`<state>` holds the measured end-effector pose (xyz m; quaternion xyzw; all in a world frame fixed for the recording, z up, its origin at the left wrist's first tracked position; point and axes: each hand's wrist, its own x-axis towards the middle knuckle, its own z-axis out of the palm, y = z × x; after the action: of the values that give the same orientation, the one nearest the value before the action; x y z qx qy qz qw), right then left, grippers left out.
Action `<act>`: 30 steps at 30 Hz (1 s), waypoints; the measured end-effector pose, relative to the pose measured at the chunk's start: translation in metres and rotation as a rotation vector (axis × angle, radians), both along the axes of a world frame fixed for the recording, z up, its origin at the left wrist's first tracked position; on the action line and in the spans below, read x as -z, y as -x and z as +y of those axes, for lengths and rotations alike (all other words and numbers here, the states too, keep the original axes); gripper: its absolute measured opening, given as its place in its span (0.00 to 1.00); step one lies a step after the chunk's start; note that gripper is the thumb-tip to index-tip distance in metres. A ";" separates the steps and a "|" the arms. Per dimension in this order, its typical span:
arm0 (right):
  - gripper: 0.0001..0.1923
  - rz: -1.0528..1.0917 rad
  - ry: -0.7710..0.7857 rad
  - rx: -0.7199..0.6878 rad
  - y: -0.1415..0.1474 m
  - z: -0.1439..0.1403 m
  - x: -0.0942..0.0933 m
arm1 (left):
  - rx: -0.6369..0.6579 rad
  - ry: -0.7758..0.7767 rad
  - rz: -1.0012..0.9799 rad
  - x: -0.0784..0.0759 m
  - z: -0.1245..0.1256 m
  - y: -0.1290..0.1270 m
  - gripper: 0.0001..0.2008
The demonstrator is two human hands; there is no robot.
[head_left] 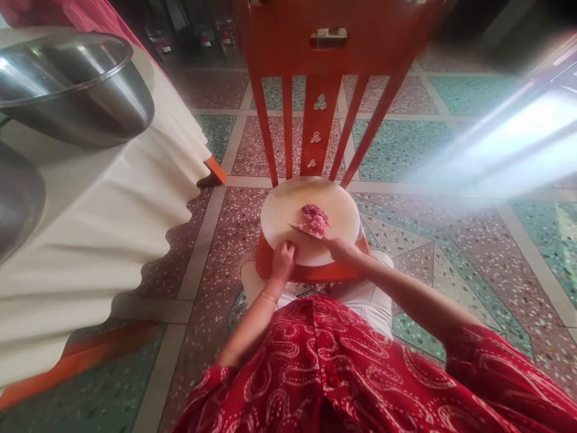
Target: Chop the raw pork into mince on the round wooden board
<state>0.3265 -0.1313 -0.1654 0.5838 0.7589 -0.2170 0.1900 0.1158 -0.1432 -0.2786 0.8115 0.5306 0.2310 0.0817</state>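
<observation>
A round, pale cutting board (pixel 282 207) lies on the seat of a red-brown wooden chair (pixel 318 129) in front of me. On the board sits a small heap of minced meat (pixel 315 218), dark red at the back and pinker in front. My right hand (pixel 340 248) is closed round the handle of a knife (pixel 306 231), whose blade lies low along the near side of the meat. My left hand (pixel 283 258) rests at the board's near left edge with its fingers curled. Whether anything is under those fingers is hidden.
To the left stands a table with a cream cloth (pixel 90 222), bearing a large steel bowl (pixel 85 102) and part of another dark metal vessel (pixel 18 198). An orange-red wooden leg (pixel 216 170) shows below the cloth. Bottles (pixel 160 41) stand in the dim background.
</observation>
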 end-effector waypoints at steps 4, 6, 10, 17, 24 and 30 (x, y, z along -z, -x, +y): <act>0.22 0.039 -0.082 0.019 -0.032 0.018 -0.006 | -0.044 0.071 -0.105 -0.009 0.012 -0.001 0.08; 0.17 0.071 -0.119 -0.049 -0.049 0.020 -0.006 | -0.122 0.117 -0.263 -0.013 0.017 0.002 0.07; 0.14 0.089 -0.033 -0.170 -0.086 0.015 0.001 | -0.318 0.268 -0.506 -0.017 0.020 0.013 0.06; 0.16 0.006 -0.105 -0.180 -0.079 0.053 0.013 | -0.254 0.220 -0.505 -0.015 0.023 0.002 0.06; 0.26 0.073 -0.109 -0.084 -0.024 0.047 0.010 | 0.026 0.058 -0.189 -0.011 0.026 -0.034 0.08; 0.35 0.085 -0.026 0.012 -0.001 0.008 0.009 | 0.049 0.078 -0.268 -0.001 0.023 -0.031 0.13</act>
<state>0.3276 -0.1233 -0.1744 0.5813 0.7654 -0.2326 0.1487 0.1472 -0.1198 -0.2771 0.7823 0.5034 0.3144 0.1889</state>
